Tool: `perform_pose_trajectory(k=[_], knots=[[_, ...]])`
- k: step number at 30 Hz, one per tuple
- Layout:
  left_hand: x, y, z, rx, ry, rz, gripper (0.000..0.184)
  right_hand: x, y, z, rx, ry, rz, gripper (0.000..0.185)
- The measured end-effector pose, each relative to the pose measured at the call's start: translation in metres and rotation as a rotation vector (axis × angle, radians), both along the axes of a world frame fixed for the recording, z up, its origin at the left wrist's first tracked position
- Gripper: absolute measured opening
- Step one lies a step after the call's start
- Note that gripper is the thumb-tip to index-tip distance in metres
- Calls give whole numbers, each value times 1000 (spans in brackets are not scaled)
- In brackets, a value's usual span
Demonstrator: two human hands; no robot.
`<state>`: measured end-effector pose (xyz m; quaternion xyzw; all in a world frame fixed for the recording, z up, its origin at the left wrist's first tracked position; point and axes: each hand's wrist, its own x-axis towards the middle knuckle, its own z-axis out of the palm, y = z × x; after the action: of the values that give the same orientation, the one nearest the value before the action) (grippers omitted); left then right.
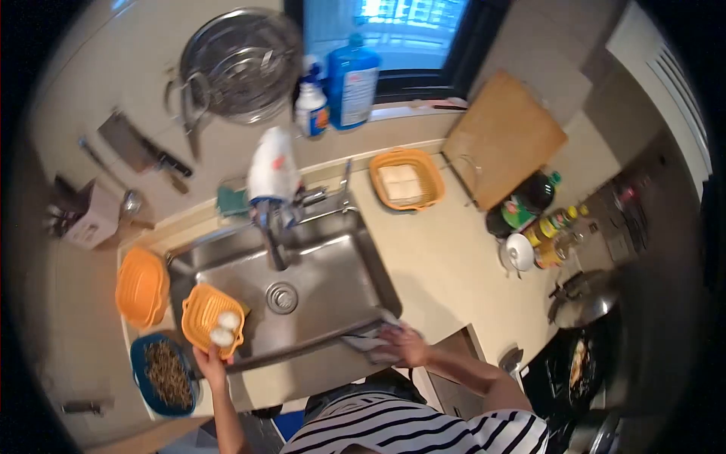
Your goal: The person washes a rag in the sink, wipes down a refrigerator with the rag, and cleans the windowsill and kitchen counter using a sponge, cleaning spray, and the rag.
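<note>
My left hand [214,363] grips the near rim of an orange basket [198,312], which is over the left part of the steel sink [325,306]. Two white round items [224,329] lie in that basket. At the sink's front right corner, my right hand [407,346] is on a grey and white cloth [367,339], its fingers closed on the cloth. A blue basket [165,374] of thin brown pieces stands just left of my left hand, and behind it is an empty orange basket [141,287].
The faucet [272,238] reaches over the sink. On the back counter is an orange basket [421,163] with white blocks. A cutting board [503,140], bottles [522,204] and a small white bowl [518,253] stand at the right. A pan [578,367] is on the stove.
</note>
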<state>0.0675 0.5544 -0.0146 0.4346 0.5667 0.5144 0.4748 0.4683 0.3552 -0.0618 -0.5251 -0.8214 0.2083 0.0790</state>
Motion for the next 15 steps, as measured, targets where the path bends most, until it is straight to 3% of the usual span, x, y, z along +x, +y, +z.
perform_pose_trajectory(k=[2, 6, 8, 9, 12, 15], knots=[[0, -8, -13, 20, 60, -46, 21, 59, -31, -3, -185, -168, -98, 69], [33, -14, -34, -125, 1, -103, 20, 111, -35, -17, 101, -52, -479, 62], [68, -22, -28, -147, -6, -185, 19, 109, -21, -36, 208, -116, -701, 59], [47, -1, -91, -97, -55, -286, 20, 100, -12, -34, 167, -118, -801, 57], [90, 3, -100, -223, -8, -392, 21, 78, -2, -24, 179, -97, -988, 54], [153, -11, -66, -262, -48, -524, 25, 62, -12, -23, 320, 0, -1105, 51]])
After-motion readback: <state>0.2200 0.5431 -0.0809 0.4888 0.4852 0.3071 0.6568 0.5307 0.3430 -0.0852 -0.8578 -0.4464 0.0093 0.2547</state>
